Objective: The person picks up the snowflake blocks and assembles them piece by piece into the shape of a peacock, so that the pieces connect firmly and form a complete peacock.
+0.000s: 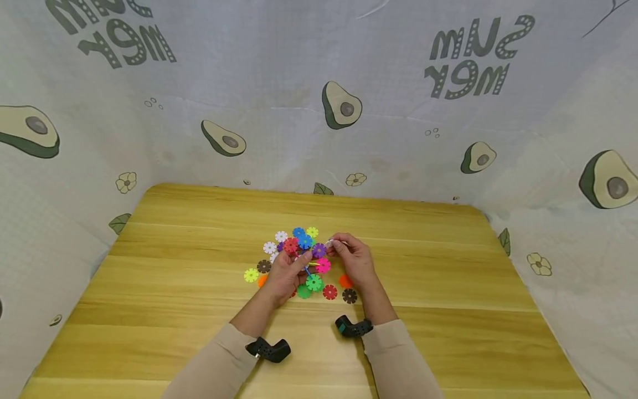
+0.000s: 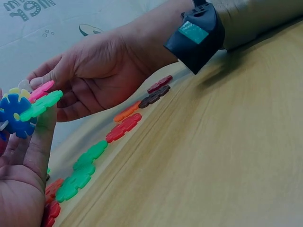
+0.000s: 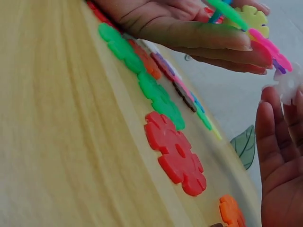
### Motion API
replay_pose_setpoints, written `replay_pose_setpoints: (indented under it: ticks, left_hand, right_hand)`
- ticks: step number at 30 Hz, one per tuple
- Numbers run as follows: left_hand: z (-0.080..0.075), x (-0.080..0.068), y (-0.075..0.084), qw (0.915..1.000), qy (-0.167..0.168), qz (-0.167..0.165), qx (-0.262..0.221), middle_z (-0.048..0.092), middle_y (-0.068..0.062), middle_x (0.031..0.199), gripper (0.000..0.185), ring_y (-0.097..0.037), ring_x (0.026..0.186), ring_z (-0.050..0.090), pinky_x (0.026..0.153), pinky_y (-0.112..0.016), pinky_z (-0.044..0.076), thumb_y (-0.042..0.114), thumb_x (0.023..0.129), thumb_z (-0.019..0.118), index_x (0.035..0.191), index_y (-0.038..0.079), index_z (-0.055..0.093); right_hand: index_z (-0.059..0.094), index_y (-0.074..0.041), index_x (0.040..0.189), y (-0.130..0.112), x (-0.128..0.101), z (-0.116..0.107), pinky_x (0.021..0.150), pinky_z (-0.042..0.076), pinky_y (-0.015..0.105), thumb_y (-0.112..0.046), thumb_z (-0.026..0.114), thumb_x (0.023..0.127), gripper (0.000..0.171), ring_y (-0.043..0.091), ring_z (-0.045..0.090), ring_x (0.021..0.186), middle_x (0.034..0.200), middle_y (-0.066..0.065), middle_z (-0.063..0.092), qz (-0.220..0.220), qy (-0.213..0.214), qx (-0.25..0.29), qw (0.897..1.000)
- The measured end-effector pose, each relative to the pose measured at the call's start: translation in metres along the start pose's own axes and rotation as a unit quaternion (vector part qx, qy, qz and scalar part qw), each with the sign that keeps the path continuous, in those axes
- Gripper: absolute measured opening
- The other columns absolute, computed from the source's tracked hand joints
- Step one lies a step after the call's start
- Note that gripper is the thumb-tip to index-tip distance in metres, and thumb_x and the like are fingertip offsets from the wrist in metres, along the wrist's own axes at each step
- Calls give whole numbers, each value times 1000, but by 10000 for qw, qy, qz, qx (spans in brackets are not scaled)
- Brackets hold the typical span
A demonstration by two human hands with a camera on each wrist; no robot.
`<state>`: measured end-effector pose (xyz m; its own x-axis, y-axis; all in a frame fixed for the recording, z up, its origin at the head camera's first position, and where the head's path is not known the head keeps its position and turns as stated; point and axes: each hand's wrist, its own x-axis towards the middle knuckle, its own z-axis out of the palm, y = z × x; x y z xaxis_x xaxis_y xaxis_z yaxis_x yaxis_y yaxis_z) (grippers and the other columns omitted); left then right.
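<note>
Two beige sleeves (image 1: 214, 363) come nearest to us, each with a black wrist camera at its cuff; we make out a green patch (image 2: 193, 32) on the right-hand one. Just beyond, on the wood-grain table (image 1: 448, 343), we find loose notched discs lying flat: a dark brown disc (image 1: 349, 296), a red disc (image 1: 329, 292) and a green disc (image 1: 304, 291), with an orange disc (image 1: 345, 281) by the right forearm; to the left lie a yellow disc (image 1: 251, 275) and a brown disc (image 1: 263, 266).

Between these we come to the hands; the left hand (image 1: 286, 275) grips a cluster of slotted-together discs (image 1: 323, 265), its thumb laid over them and its fingers underneath – we count green, pink, purple, yellow and blue among them, set at differing angles; the cluster is held up off the table. The right hand (image 1: 356, 260) pinches a white disc (image 3: 287, 85) between thumb and fingers, at the cluster's right side, close by a pink piece and a purple one; whether the white disc is slotted in, we cannot tell.

Past the hands we see more loose pieces, among them pale discs (image 1: 269, 247) and a yellow-green disc (image 1: 312, 231); farthest off hangs a whitish cloth (image 1: 279, 111) – printed with avocados (image 1: 342, 105), small flowers (image 1: 356, 179) and mirrored lettering (image 1: 478, 58).
</note>
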<state>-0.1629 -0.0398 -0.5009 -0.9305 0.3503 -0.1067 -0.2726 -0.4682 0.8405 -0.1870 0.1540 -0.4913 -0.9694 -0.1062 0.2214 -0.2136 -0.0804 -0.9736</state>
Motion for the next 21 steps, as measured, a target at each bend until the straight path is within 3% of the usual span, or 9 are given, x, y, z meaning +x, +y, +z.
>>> replay_pose_setpoints:
  ticks: [6,21]
  left_hand:
    - [-1,1,-1,10000,10,-23,-82,77,8,99,24,-11,85,76,78,-31,65,15,107,53,127,2,52]
    - [-2,0,0,9999,13,145,-2,77,8,100,21,-10,90,76,82,-28,64,11,106,55,123,-1,55]
  right_hand:
    - [61,20,111,-1,0,2,83,61,20,-1,54,104,23,6,68,86,95,-7,63,-152,-67,-354,9992]
    - [61,21,109,-3,-1,3,84,61,19,1,56,102,22,6,68,85,93,-6,62,14,-130,-384,9992]
